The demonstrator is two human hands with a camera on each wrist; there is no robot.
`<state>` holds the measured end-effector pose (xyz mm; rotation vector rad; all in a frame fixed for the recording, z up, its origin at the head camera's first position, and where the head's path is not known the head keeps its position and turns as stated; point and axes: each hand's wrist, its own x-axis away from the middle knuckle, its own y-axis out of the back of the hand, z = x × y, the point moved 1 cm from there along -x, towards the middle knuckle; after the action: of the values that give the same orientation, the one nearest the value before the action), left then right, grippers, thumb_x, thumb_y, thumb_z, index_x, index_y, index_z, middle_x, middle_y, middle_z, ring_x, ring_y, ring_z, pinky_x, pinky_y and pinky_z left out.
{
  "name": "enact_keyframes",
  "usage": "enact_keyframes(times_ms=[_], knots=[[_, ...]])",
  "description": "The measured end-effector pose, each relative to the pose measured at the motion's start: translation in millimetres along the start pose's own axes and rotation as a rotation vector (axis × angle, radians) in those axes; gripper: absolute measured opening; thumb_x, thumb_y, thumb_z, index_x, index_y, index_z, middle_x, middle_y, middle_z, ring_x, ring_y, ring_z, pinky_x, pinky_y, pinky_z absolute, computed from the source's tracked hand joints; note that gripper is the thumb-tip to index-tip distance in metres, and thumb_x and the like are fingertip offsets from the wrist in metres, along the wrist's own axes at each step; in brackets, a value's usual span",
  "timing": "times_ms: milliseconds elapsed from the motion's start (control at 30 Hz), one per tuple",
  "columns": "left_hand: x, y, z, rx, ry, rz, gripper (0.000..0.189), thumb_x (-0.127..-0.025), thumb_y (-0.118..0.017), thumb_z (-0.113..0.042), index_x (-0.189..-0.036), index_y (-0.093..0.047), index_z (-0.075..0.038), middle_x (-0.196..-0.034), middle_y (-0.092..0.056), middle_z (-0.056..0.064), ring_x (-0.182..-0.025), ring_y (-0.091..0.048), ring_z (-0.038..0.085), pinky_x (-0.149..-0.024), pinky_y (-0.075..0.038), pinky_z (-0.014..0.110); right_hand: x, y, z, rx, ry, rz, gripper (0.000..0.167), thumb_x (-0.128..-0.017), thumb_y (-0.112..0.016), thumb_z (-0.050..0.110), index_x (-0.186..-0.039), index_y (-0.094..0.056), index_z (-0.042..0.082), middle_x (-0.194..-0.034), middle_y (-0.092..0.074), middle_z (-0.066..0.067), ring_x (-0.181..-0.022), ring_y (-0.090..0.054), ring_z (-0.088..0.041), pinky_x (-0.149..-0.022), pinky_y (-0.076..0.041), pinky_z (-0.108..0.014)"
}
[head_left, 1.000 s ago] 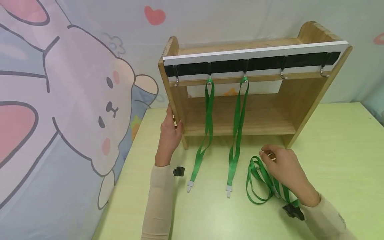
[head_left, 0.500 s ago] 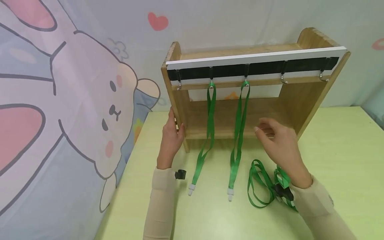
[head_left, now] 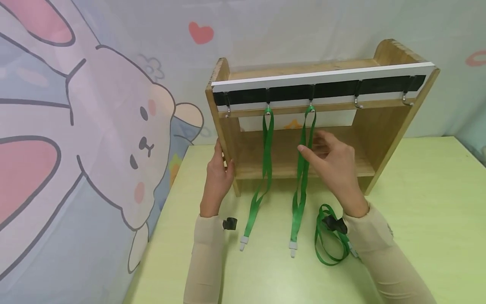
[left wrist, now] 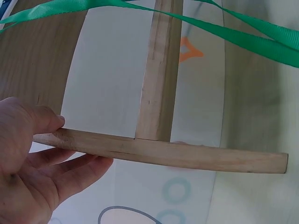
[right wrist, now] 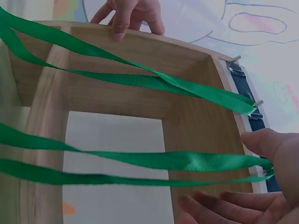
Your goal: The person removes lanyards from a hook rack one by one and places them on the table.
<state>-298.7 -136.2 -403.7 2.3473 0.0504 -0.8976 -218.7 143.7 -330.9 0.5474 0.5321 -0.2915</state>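
Fingers [right wrist: 254,200] of the right hand [head_left: 338,164], parted and gripping nothing, bracket the nearer hanging lanyard [head_left: 302,171], its long axis running down; the left hand [head_left: 219,176] grips the rack [head_left: 391,122].

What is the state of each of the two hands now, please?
Left hand: closed, holding the wooden rack by its side panel.
Right hand: open, near a hanging green lanyard, not gripping it.

You have one left hand [head_left: 218,179] and one right hand [head_left: 336,164] here; you have one wooden shelf [head_left: 286,147], five metal hooks [head_left: 356,100], two hanging lanyards [head_left: 267,145] and two grey clips [head_left: 293,245] at their ends; on one counter [head_left: 273,278], how many lanyards make up the green coil [head_left: 344,247] you cannot tell.
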Motion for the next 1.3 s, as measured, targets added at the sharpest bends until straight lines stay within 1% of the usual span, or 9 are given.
enact_keyframes(times_ms=[100, 200, 400, 600, 733, 833, 933, 1133, 1300], knots=[[-0.1, -0.6, -0.3, 0.002, 0.01, 0.002, 0.068, -0.099, -0.056, 0.004, -0.157, -0.02, -0.002, -0.142, -0.05, 0.028, -0.116, -0.062, 0.045, -0.076, -0.062, 0.049, -3.6, -5, 2, 0.007, 0.002, -0.027, 0.039, -0.092, -0.077, 0.024, -0.118, -0.068, -0.004, -0.1, -0.073, -0.02, -0.084, -0.072, -0.032, -0.072, -0.053, -0.024], [-0.1, -0.5, -0.3, 0.004, 0.017, 0.001, 0.069, -0.099, -0.056, 0.005, -0.157, -0.02, -0.003, -0.142, -0.05, 0.028, -0.116, -0.062, 0.045, -0.075, -0.062, 0.049, -8.2, -11, 4, 0.03, 0.019, -0.062, 0.033, -0.091, -0.078, 0.025, -0.103, -0.07, -0.005, -0.087, -0.072, -0.02, -0.074, -0.068, -0.03, -0.067, -0.05, -0.029], [-0.8, -0.3, 0.0, -0.002, 0.007, 0.0, 0.068, -0.099, -0.055, 0.004, -0.157, -0.02, -0.003, -0.141, -0.05, 0.029, -0.116, -0.062, 0.046, -0.075, -0.063, 0.047, -14.8, -22, 6, 0.103, 0.083, -0.133, 0.033, -0.088, -0.079, 0.022, -0.072, -0.062, 0.0, -0.061, -0.061, -0.014, -0.053, -0.05, -0.024, -0.052, -0.035, -0.029], [0.3, -0.7, -0.7, 0.005, 0.01, 0.005, 0.068, -0.099, -0.056, 0.004, -0.157, -0.02, -0.002, -0.141, -0.05, 0.029, -0.115, -0.063, 0.046, -0.074, -0.063, 0.047, -14.9, -24, 6, 0.097, 0.089, -0.171, 0.037, -0.097, -0.063, 0.012, -0.061, -0.055, 0.003, -0.051, -0.05, -0.007, -0.045, -0.042, -0.021, -0.042, -0.027, -0.026], [0.1, 0.2, -1.6, 0.007, 0.007, -0.003, 0.068, -0.099, -0.056, 0.005, -0.157, -0.021, -0.002, -0.14, -0.05, 0.03, -0.114, -0.063, 0.046, -0.074, -0.063, 0.047, -15.3, -23, 11, 0.051, 0.1, -0.192, 0.038, -0.101, -0.059, 0.011, -0.064, -0.056, 0.002, -0.052, -0.045, -0.005, -0.045, -0.04, -0.019, -0.041, -0.024, -0.021], [-0.2, 0.7, -1.4, -0.002, 0.006, -0.006, 0.069, -0.098, -0.056, 0.005, -0.157, -0.021, -0.002, -0.14, -0.051, 0.03, -0.114, -0.063, 0.046, -0.073, -0.063, 0.046, -15.5, -22, 15, 0.019, 0.101, -0.198, 0.032, -0.102, -0.059, 0.011, -0.073, -0.065, 0.0, -0.056, -0.053, -0.007, -0.048, -0.043, -0.016, -0.043, -0.026, -0.019], [-0.3, 0.3, -0.6, -0.007, 0.004, -0.006, 0.069, -0.098, -0.057, 0.005, -0.157, -0.021, -0.001, -0.139, -0.051, 0.029, -0.114, -0.063, 0.045, -0.074, -0.063, 0.046, -14.3, -22, 20, -0.012, 0.097, -0.19, 0.027, -0.103, -0.059, 0.011, -0.084, -0.073, -0.003, -0.067, -0.066, -0.012, -0.055, -0.053, -0.017, -0.046, -0.031, -0.016], [-0.2, 0.0, -0.2, 0.003, 0.003, -0.007, 0.069, -0.099, -0.057, 0.005, -0.157, -0.02, -0.002, -0.142, -0.049, 0.028, -0.117, -0.062, 0.044, -0.075, -0.062, 0.048, -5.5, -21, 27, -0.082, 0.095, -0.109, 0.025, -0.104, -0.056, 0.01, -0.099, -0.074, -0.006, -0.087, -0.074, -0.019, -0.073, -0.07, -0.03, -0.055, -0.041, -0.014], [-0.4, -0.3, 0.3, -0.002, 0.008, 0.0, 0.07, -0.099, -0.056, 0.004, -0.158, -0.019, -0.003, -0.142, -0.049, 0.027, -0.117, -0.062, 0.044, -0.076, -0.063, 0.047, 5.1, -21, 30, -0.163, 0.073, -0.023, 0.031, -0.107, -0.052, 0.017, -0.101, -0.073, -0.005, -0.09, -0.075, -0.014, -0.08, -0.07, -0.026, -0.063, -0.05, -0.018]])
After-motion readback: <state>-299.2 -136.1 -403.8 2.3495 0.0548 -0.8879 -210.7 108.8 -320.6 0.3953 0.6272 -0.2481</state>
